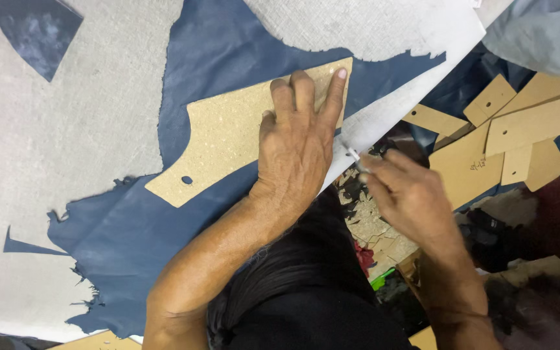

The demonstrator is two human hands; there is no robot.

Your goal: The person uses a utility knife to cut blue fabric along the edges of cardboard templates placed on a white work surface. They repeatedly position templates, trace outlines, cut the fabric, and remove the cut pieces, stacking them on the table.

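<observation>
1. The left hand (296, 139) lies flat and open, palm down, fingers spread on a tan cardboard template (234, 133) in the upper middle of the frame.
2. The template rests on a sheet of dark blue leather (131, 227) that spreads across the pale grey desk (46, 129) from the upper middle down to the lower left.
3. The right hand (406, 194), right of centre, is closed around a small pale cutting tool (353, 155); only its tip shows, just beside the template's right end and the desk edge.
4. The template looks stiff, thin and light, with a small hole (186, 180) near its narrow lower-left end. It would likely slide on the smooth leather unless pressed flat, so a broad palm over its wide end seems the best hold.
5. The leather looks soft, limp and ragged at its cut edges; it would probably wrinkle if dragged.
6. At the right of the frame, a pile of other cardboard templates (520, 139) lies below the desk edge, with dark scraps (364, 220) under the right hand.
7. A pale sleeve (533, 39) of another person shows at the upper right corner.
</observation>
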